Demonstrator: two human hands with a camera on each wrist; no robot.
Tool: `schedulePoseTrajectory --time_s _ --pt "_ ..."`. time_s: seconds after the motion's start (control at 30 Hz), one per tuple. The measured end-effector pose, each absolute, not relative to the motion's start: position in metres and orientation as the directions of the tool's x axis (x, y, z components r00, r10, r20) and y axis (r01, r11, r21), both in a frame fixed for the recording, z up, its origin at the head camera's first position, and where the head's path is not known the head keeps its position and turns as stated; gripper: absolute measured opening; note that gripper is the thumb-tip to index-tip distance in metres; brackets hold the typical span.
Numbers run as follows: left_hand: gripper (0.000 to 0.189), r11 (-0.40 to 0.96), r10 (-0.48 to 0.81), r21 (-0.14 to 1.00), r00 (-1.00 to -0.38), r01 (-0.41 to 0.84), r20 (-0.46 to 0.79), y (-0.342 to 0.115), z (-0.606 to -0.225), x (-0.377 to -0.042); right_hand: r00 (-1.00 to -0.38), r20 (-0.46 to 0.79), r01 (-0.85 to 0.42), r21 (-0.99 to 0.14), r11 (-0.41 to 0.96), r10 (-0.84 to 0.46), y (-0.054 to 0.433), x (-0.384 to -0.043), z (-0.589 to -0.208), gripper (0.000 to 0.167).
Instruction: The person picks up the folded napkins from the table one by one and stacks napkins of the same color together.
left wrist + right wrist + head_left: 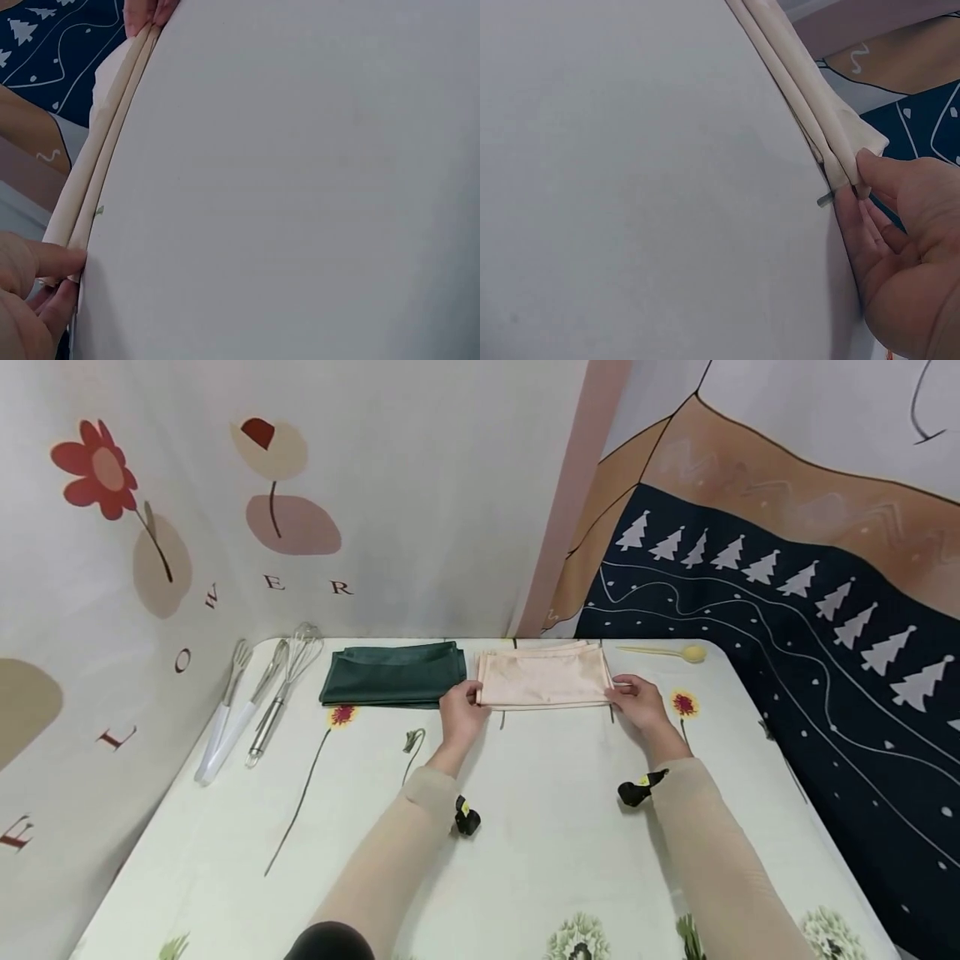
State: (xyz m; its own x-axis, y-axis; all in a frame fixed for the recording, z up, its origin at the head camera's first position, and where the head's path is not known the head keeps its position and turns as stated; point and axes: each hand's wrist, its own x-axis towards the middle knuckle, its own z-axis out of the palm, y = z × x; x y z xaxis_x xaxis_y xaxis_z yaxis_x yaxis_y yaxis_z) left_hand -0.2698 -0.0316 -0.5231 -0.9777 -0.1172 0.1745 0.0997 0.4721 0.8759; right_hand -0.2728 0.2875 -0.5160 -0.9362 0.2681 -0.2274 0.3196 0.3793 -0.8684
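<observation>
A folded pale-pink cloth (543,677) lies at the back of the table, its layered near edge facing me. My left hand (461,714) pinches its near left corner; in the left wrist view the thumb (60,260) presses over the folded edge with fingers beneath. At the near right corner, my right hand (641,706) pinches the layers between thumb (889,172) and fingers. Directly left of the pink cloth sits a folded dark green cloth (393,675), close beside my left hand.
Whisks (281,693) and other white-handled utensils (225,714) lie along the table's left side. A yellow spoon (690,653) rests at the back right. The flower-printed tablecloth (555,827) covers the table, and patterned curtains (450,510) hang behind it.
</observation>
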Motion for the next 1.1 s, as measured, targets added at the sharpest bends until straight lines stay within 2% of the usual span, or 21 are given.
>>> schedulePoseTrajectory --time_s 0.23,0.57,0.87,1.1 --pt "0.031 0.534 -0.148 0.835 -0.957 0.135 0.249 -0.036 -0.522 -0.275 -0.948 -0.197 0.275 -0.903 0.331 0.250 0.278 -0.272 -0.520 0.039" --pt "0.037 0.523 -0.115 0.843 -0.970 0.124 0.214 -0.043 -0.522 -0.261 -0.942 -0.191 0.278 -0.907 0.317 0.277 0.275 -0.265 -0.523 0.038" --pt "0.052 0.425 -0.027 0.905 -0.998 0.035 0.051 -0.054 -0.517 -0.249 -0.926 -0.205 0.278 -0.939 0.204 0.317 0.281 -0.261 -0.517 0.038" --pt "0.050 0.441 0.116 0.897 -0.993 0.028 -0.026 -0.070 -0.514 -0.232 -0.892 -0.250 0.343 -0.917 0.203 0.376 0.282 -0.246 -0.517 0.042"
